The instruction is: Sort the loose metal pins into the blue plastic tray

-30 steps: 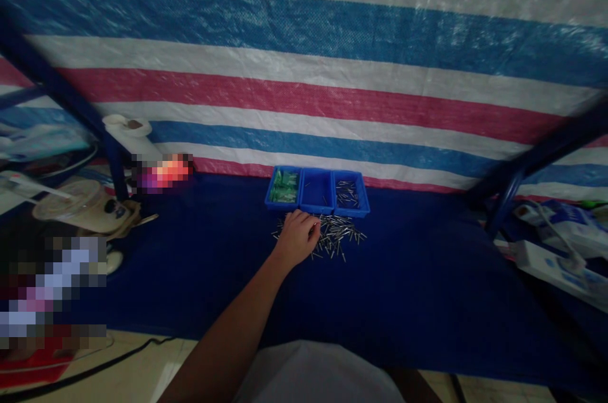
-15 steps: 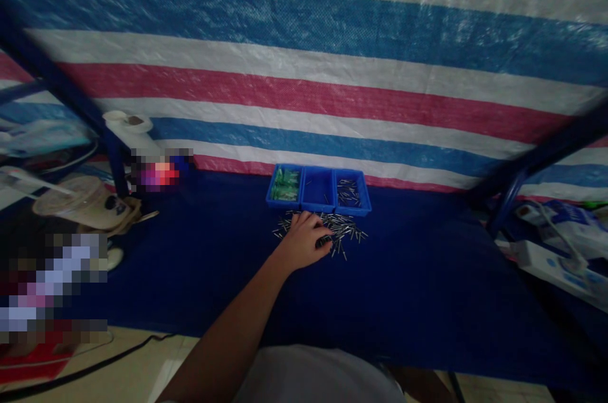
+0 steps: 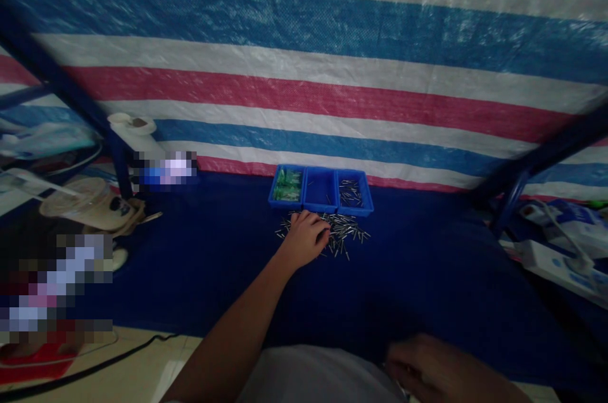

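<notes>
My left hand (image 3: 308, 239) rests over a loose heap of thin silver metal pins (image 3: 342, 229) that look like blind rivets. Its fingers are curled, thumb drawn in against them; whatever lies between the fingertips is hidden. Just behind the heap stands a blue three-part tray (image 3: 320, 208). Green packets (image 3: 288, 186) fill its left compartment, a few pins lie in the middle one, and several more pins (image 3: 350, 192) lie in the right one. My right hand (image 3: 425, 365), smeared by motion, is low at the table's front edge, away from the pins; its fingers do not show clearly.
A striped plastic sheet (image 3: 304, 89) hangs behind the blue table (image 3: 418, 276). To the left are a lidded plastic cup (image 3: 90, 203) and a white roll (image 3: 137, 134). At the right lies a white power strip (image 3: 555, 270) with a cable. Blue metal posts (image 3: 532, 162) flank both sides.
My right hand has come into view at the bottom right. My left hand stays over the pins, its thumb now closer to the fingers.
</notes>
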Motion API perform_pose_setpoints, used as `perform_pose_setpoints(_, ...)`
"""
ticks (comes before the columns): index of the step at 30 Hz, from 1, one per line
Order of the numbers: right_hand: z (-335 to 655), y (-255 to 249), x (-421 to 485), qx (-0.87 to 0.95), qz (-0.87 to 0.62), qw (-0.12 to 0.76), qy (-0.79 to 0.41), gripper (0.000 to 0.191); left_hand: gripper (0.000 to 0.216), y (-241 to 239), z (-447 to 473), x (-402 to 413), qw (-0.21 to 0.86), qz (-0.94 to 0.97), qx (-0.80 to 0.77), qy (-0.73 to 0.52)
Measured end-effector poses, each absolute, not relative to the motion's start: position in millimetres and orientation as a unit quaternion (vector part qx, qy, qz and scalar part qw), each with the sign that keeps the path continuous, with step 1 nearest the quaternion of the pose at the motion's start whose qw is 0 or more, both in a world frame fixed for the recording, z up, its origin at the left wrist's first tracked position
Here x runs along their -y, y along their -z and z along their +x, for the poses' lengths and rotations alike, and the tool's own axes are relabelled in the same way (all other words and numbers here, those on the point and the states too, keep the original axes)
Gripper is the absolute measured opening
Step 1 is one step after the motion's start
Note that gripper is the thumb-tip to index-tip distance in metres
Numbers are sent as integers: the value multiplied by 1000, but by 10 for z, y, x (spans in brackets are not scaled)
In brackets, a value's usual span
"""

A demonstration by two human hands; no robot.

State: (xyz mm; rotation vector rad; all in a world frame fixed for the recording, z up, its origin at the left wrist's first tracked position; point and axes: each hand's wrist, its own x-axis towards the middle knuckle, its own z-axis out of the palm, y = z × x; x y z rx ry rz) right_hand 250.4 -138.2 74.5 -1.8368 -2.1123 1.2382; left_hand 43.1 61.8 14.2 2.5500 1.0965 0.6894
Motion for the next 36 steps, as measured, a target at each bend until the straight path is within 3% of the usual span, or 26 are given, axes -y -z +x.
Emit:
perform_pose_setpoints(2,2476,-789,995,700,-597,83,-383,29,17,-144,429,-621,136,880,-385,-242)
perform_pose_setpoints(5,2391,-640,520,669,-683,169,-240,23,16,-149,420,-625,135,875,-392,-248)
perform_pose_setpoints(10,2246,-299,159,675,-706,130,-169,30,17,-173,407,-626,132,871,-397,-258)
perform_pose_setpoints(15,2180,-301,-107,662,-715,99,-199,9,18,-190,422,-619,132,873,-396,-251)
perform_pose_setpoints(23,2137,-437,-324,649,-728,123,-183,13,17,-175,410,-642,131,873,-398,-251)
perform_pose_setpoints(36,2276,-339,-237,683,-657,188,-258,18,17,-194,418,-628,135,868,-400,-261)
